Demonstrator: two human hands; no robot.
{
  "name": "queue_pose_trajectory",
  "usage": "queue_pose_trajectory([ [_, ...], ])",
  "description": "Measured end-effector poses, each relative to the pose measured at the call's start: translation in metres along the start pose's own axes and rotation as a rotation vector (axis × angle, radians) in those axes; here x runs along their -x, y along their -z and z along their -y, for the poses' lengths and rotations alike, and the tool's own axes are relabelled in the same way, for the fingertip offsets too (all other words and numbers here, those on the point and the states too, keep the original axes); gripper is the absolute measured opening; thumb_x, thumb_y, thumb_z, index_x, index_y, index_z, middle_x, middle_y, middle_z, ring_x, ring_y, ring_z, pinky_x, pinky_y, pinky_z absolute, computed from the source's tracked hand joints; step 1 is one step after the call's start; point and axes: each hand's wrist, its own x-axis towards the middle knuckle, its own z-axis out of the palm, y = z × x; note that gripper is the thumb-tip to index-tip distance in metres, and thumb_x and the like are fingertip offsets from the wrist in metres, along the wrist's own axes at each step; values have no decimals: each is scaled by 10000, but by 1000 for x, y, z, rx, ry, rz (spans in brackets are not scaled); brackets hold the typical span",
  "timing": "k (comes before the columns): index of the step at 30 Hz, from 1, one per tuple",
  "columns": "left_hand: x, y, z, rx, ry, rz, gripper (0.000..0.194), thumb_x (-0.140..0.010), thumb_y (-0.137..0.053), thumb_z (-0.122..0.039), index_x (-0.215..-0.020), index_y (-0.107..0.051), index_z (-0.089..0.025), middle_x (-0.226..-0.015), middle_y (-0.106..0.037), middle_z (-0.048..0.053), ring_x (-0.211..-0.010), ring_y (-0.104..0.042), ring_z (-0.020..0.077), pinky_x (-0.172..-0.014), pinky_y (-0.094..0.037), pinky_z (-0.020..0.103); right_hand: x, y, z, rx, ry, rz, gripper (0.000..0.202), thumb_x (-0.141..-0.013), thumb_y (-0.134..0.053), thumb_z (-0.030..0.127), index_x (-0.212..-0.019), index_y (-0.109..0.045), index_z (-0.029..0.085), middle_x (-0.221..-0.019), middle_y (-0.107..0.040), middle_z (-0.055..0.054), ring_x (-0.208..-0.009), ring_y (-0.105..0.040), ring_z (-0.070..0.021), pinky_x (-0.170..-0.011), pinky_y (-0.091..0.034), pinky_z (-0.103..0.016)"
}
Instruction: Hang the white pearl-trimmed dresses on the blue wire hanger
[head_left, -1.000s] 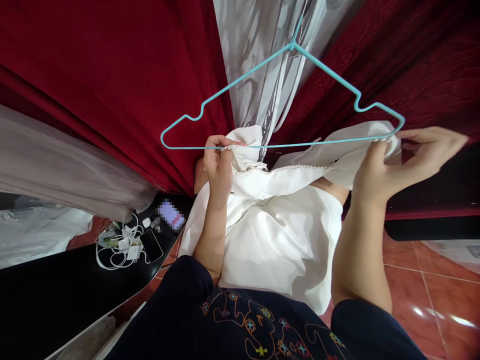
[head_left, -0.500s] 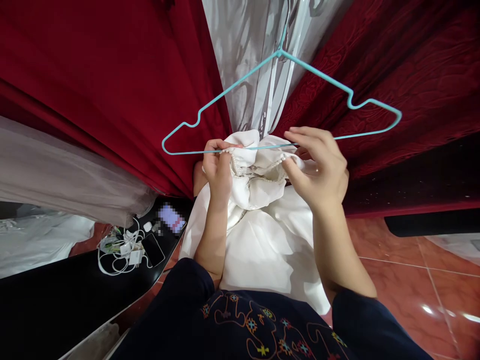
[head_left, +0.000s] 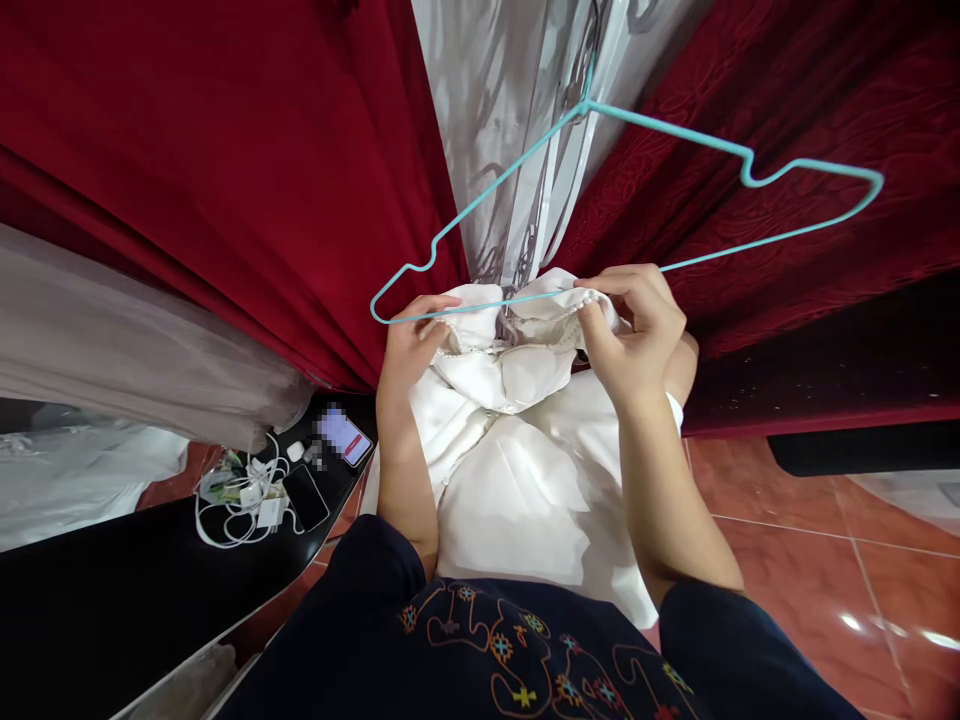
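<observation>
Left grip (head_left: 409,350) and right grip (head_left: 641,335) clamped on white garment (head_left: 517,480), at beaded edge (head_left: 484,351), turquoise hanger (head_left: 585,107) across, red curtains (head_left: 225,170) flanking

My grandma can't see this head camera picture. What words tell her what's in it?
A person's left grip and right grip hold a white cloth garment with beaded edges; a thin blue hanger runs across it. Red cloth drapes hang behind, and a black table at left holds phones and tangled white cables.

The hanger (head_left: 667,126) is pale turquoise, the garment (head_left: 514,480) white, the curtain (head_left: 210,150) deep red. That desk (head_left: 112,600) looks black, and the navy shirt (head_left: 352,640) carries orange squiggles and multicoloured motifs.
</observation>
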Motion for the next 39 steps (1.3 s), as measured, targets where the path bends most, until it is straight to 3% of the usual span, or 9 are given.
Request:
queue_pose_trajectory([
  [5, -4, 32, 13, -141, -29, -419, 105, -781, -741, -245, -860, -751, -175, -820, -749, 23, -760, -683, 157, -748, -527, 261, 0, -4, 2, 21, -44, -13, 148, -973, -717, 380, -944, -769, 245, -909, -700, -57, -867, -667, -198, -712, -546, -367],
  [8, -10, 40, 2, -129, -183, -658, 57, -789, -716, -210, -841, -722, -187, -717, -686, -25, -629, -592, 118, -657, -464, 239, 0, -5, 5, 21, -37, -28, 127, -961, -720, 359, -924, -764, 246, -890, -693, -50, -837, -659, -187, -678, -528, -351],
  [10, -15, 41, -15, -149, -266, -726, 53, -798, -703, -168, -837, -732, -190, -681, -655, -37, -589, -542, 103, -631, -438, 237, 0, -6, 6, 25, -27, -37, 118, -956, -715, 344, -913, -761, 244, -878, -698, -43, -821, -661, -175, -666, -521, -340],
  [15, -25, 31, -57, -276, -259, -603, 196, -828, -682, -89, -925, -822, -187, -743, -695, -14, -755, -681, 149, -806, -561, 287, 3, -8, 6, 24, -49, -33, 129, -964, -687, 346, -923, -750, 241, -899, -701, -35, -850, -665, -170, -681, -518, -335],
  [20, -26, 28, -64, -341, -218, -553, 212, -874, -705, -138, -1015, -852, -197, -852, -779, -7, -969, -763, 200, -979, -616, 357, 5, -9, 5, -34, -40, -43, 134, -978, -705, 366, -931, -728, 242, -912, -670, -25, -865, -648, -167, -726, -507, -350],
  [25, -27, 28, -64, -317, -279, -568, 278, -875, -733, -40, -977, -884, -249, -736, -736, -44, -894, -745, 200, -947, -607, 424, 4, -12, 5, 8, -57, -42, 135, -967, -689, 357, -928, -742, 240, -900, -673, -27, -856, -643, -164, -708, -499, -344],
  [31, -34, -8, -91, -302, -269, -485, 347, -882, -674, 52, -980, -871, -216, -802, -703, -14, -830, -677, 165, -869, -563, 362, 7, -18, 8, -6, -35, -62, 113, -958, -693, 336, -927, -733, 235, -884, -675, -23, -843, -644, -161, -699, -496, -341],
  [34, -39, -17, -86, -284, -248, -442, 278, -905, -692, -2, -1005, -854, -205, -859, -670, 5, -909, -666, 176, -921, -553, 334, 8, -18, 8, -9, 4, -78, 83, -963, -692, 303, -943, -734, 235, -895, -677, -21, -852, -655, -162, -685, -488, -335],
  [39, -31, -13, -63, -306, -170, -429, 245, -894, -866, -246, -1137, -830, -240, -1014, -641, 31, -979, -631, 180, -984, -545, 318, 6, -16, 3, 9, 31, -66, 61, -965, -683, 259, -982, -738, 239, -919, -672, -25, -880, -649, -164, -661, -473, -321],
])
